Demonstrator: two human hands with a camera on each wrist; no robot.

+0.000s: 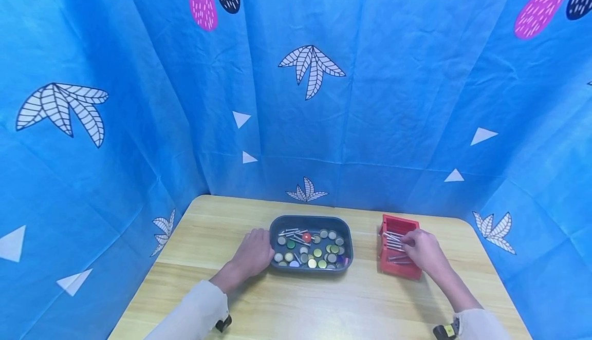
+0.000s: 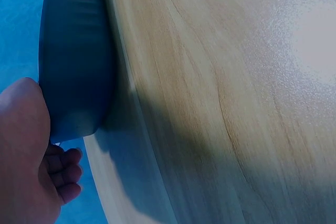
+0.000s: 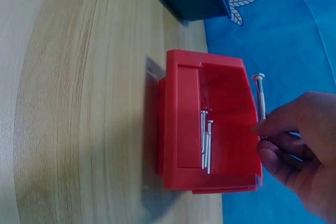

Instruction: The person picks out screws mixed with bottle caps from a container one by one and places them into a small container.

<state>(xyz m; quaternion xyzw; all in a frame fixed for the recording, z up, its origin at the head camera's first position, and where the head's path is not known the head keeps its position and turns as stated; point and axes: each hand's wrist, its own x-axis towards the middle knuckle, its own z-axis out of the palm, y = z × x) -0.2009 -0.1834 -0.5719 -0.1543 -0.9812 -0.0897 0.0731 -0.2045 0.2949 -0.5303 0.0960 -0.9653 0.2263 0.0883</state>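
Note:
My left hand [image 1: 253, 253] grips the left end of a dark grey-blue rectangular tray [image 1: 311, 271]. In the left wrist view the thumb lies against the tray's wall [image 2: 76, 51] and the other fingers curl at its end. Over a red plastic bin [image 1: 400, 270] to the right, my right hand [image 1: 423, 247] pinches a long metal bolt [image 3: 260, 95], its round head pointing away from the hand. Thinner bolts [image 3: 206, 145] lie inside the bin. The tray holds several bottle caps [image 1: 322, 264] in silver, gold, green and red, with several metal bolts [image 1: 296, 234] at its back left.
Both containers stand on a light wooden table [image 1: 296, 309], with bare tabletop between them. A blue patterned cloth [image 1: 324, 124] hangs behind the table and along both sides.

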